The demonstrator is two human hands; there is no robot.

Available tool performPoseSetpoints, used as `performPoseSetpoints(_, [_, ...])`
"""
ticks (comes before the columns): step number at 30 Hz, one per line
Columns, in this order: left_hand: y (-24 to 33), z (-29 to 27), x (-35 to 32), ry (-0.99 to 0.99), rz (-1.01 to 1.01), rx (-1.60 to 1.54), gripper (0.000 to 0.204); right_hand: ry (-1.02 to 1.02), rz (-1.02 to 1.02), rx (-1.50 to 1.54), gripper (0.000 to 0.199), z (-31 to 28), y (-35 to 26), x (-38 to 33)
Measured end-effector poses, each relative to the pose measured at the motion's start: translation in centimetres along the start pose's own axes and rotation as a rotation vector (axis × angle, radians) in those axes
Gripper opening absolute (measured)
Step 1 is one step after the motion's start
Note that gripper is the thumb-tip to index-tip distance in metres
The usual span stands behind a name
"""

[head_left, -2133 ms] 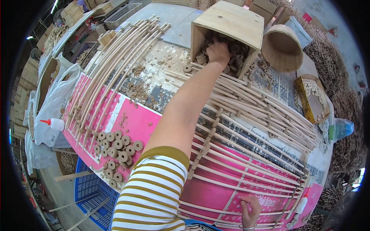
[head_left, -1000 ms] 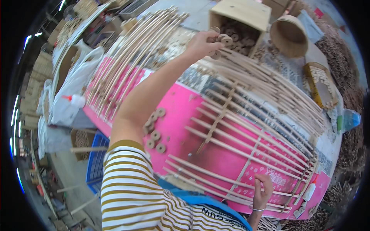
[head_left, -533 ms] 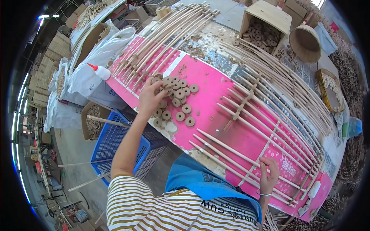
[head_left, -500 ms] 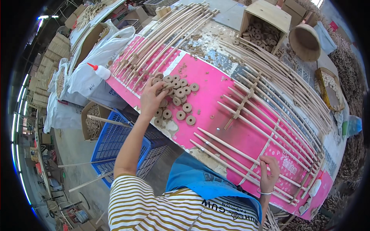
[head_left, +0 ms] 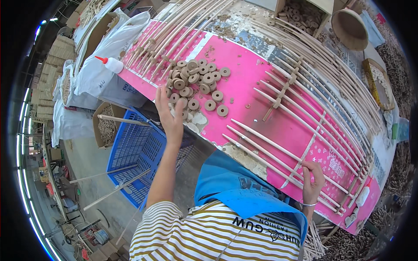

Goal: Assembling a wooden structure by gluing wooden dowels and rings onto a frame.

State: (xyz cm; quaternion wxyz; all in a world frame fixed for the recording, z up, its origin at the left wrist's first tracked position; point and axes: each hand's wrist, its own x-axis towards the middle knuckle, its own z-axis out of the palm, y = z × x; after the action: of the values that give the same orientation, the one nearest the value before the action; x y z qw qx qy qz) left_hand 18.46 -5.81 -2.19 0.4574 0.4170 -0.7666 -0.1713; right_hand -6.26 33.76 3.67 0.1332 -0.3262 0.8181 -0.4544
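My left hand (head_left: 170, 117) is open, fingers stretched and apart, at the near edge of the table beside a heap of brown wooden rings (head_left: 204, 88) with round center holes. No ring shows in it. Over on the right, my right hand (head_left: 312, 182) is closed with curled fingers, above the nearest pale wooden rods (head_left: 265, 153). Whatever is between its fingertips, if anything, is hidden. Farther rods (head_left: 300, 126) lie side by side, with a crossbar of wooden pieces (head_left: 282, 93) across them. The rods' right ends meet another wooden bar (head_left: 358, 180).
Pink sheeting (head_left: 244, 104) covers much of the table. More rods lie at back left (head_left: 183, 35) and back right (head_left: 331, 74). A red-tipped white glue bottle (head_left: 114, 65) stands at the left edge, another (head_left: 363, 195) at right. A blue plastic basket (head_left: 138, 148) is below the table's left side.
My left hand has drawn back from the rings toward the near table edge and its fingers have spread. The view has shifted a little; my right hand keeps its curled shape.
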Motion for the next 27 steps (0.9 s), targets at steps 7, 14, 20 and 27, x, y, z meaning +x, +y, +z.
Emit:
performPoseSetpoints(7, [1.8, -1.8, -3.3, -0.287, -0.117, 0.312, 0.058, -0.004, -0.007, 0.001, 0.012, 0.1, 0.7, -0.5])
performPoseSetpoints(14, [3.2, -0.8, -2.0, -0.338, -0.098, 0.146, 0.056, 0.008, -0.07, -0.157, 0.017, -0.7, 1.6, 0.4])
performPoseSetpoints(20, [4.6, -1.2, -1.1, -0.289, -0.105, -0.073, 0.039, -0.012, -0.16, -0.346, 0.024, -0.7, 3.9, 0.7])
performPoseSetpoints(27, [7.4, 1.4, -1.6, -0.524, -0.657, -0.685, 0.031, -0.07, -0.197, -0.361, 0.014, -1.0, 5.1, 1.7])
